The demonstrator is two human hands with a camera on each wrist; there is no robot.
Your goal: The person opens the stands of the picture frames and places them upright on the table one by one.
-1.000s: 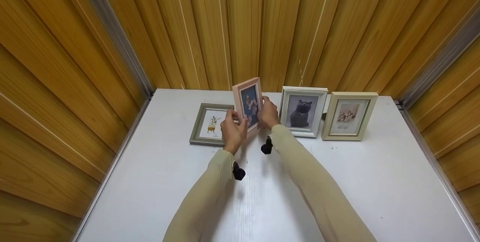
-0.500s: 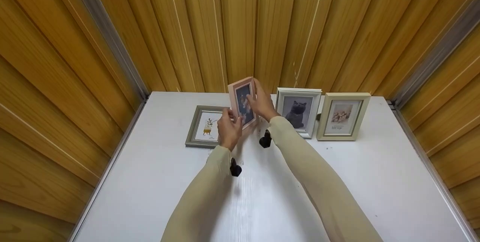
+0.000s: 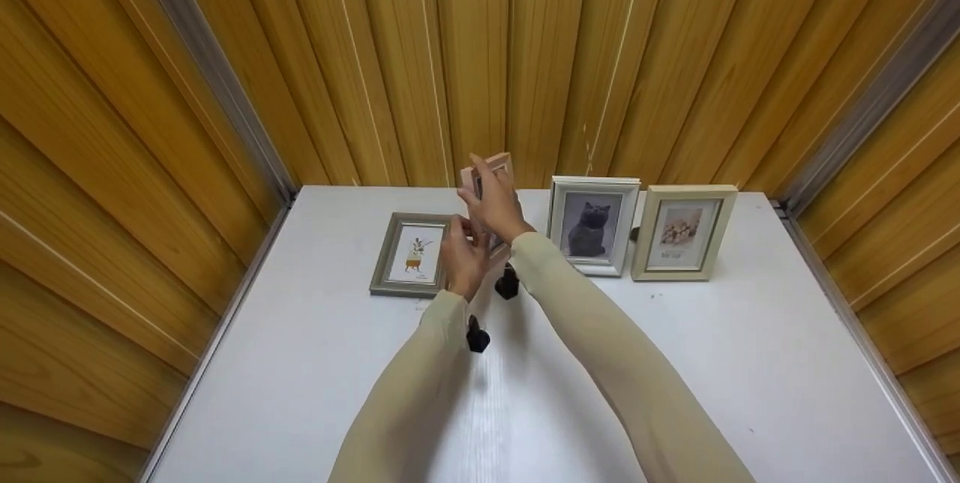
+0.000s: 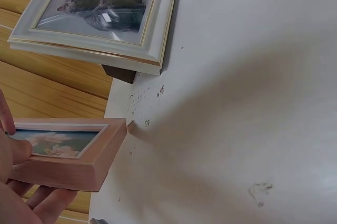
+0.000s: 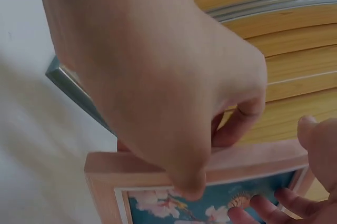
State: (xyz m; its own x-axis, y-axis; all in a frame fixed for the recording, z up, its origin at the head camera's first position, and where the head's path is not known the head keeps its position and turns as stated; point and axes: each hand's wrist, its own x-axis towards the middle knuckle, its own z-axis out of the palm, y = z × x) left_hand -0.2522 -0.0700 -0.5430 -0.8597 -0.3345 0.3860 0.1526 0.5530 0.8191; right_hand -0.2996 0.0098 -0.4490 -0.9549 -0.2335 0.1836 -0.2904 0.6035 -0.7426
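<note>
"What colours fill the pink frame [image 4: 66,168]?"
"Pale pink blossoms [image 4: 51,138] on blue."
"And right of it?"
"A white frame [image 3: 592,226] with gold lines, then a cream frame [image 3: 684,234]."
"Left?"
"A grey-green frame [image 3: 411,254]."

- Pink photo frame [image 4: 66,145]: showing pale pink blossoms on blue-green; standing tilted, tabletop [image 3: 300,363] contact unclear
- Head view: sitting at 2 o'clock from grey-green frame [image 3: 414,252], roughly 9 from white cat-photo frame [image 3: 592,224]
- Left hand [image 3: 465,259]: pinching its side at about 8 o'clock, thumb on front
- Right hand [image 3: 499,205]: reaching across its front, partly covering photo
</note>
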